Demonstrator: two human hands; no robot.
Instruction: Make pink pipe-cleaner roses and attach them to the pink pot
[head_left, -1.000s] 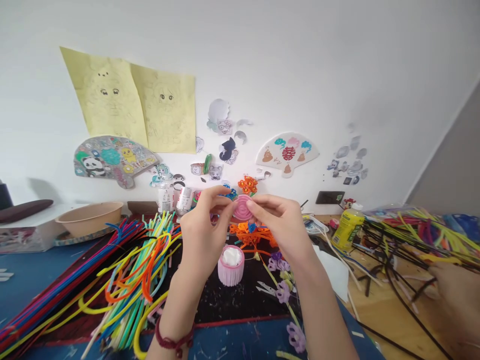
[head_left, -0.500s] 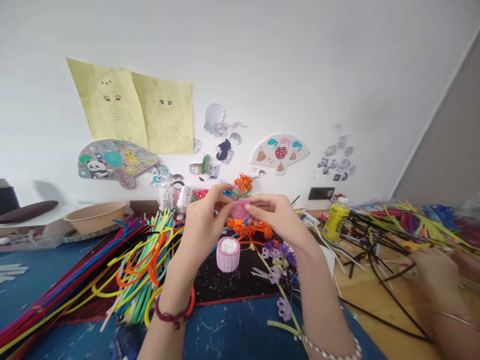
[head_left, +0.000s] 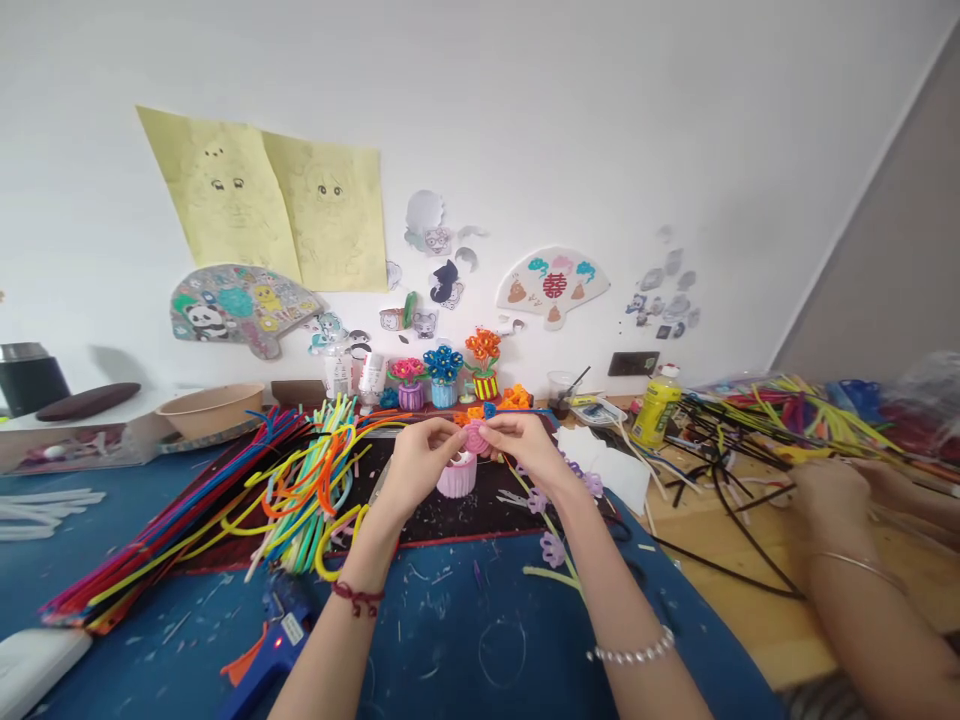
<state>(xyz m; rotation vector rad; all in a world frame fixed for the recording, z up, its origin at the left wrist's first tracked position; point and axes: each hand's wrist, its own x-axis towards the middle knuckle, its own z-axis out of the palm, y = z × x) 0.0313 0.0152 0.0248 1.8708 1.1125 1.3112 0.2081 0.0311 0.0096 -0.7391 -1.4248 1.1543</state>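
Between my two hands is a small pink coiled disc (head_left: 476, 437), pinched at its edges. My left hand (head_left: 424, 458) grips its left side with thumb and fingertips, and my right hand (head_left: 527, 450) grips its right side. Just behind and below the disc stands a pink ribbed pot (head_left: 457, 478) with white filling, partly covered by the disc and my left hand. Purple flowers on a green stem (head_left: 553, 549) lie beside my right forearm.
Bundles of coloured pipe cleaners (head_left: 315, 480) lie left, with a blue glue gun (head_left: 274, 655) nearer. Small potted flowers (head_left: 443, 375) stand by the wall. A yellow bottle (head_left: 656, 408) is at right, and another person's hands (head_left: 832, 490) work among black stems.
My hands and the disc appear lower and farther off, still together. The view has shifted, showing more of the near table, the glue gun and the potted flowers behind.
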